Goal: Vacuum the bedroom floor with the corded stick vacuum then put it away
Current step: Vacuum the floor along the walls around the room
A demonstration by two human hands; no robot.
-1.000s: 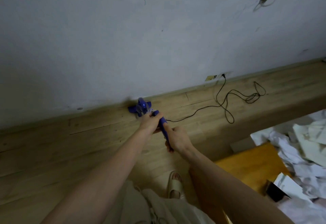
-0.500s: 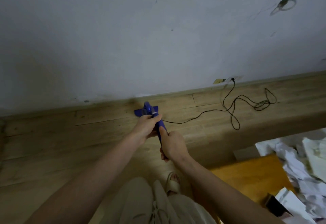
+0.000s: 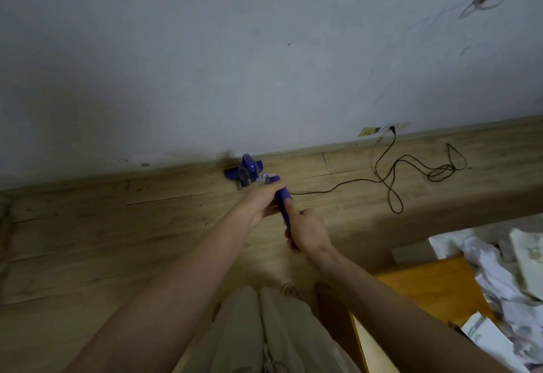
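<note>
Two hands [image 3: 258, 202] on purple corded stick vacuum [image 3: 282, 196], black cord [image 3: 390, 175] trailing.

No readable text, label, brand or number anywhere; papers [image 3: 499, 293] too blurred.

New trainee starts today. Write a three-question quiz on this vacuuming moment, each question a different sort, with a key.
1. True or false: the cord is plugged into the wall socket.
2. Which hand grips the vacuum nearer its floor head? A. left hand B. right hand
3. Fill in: the floor head sits against the ____.

Key: 1 true; 2 A; 3 wall, at its baseboard.
</note>
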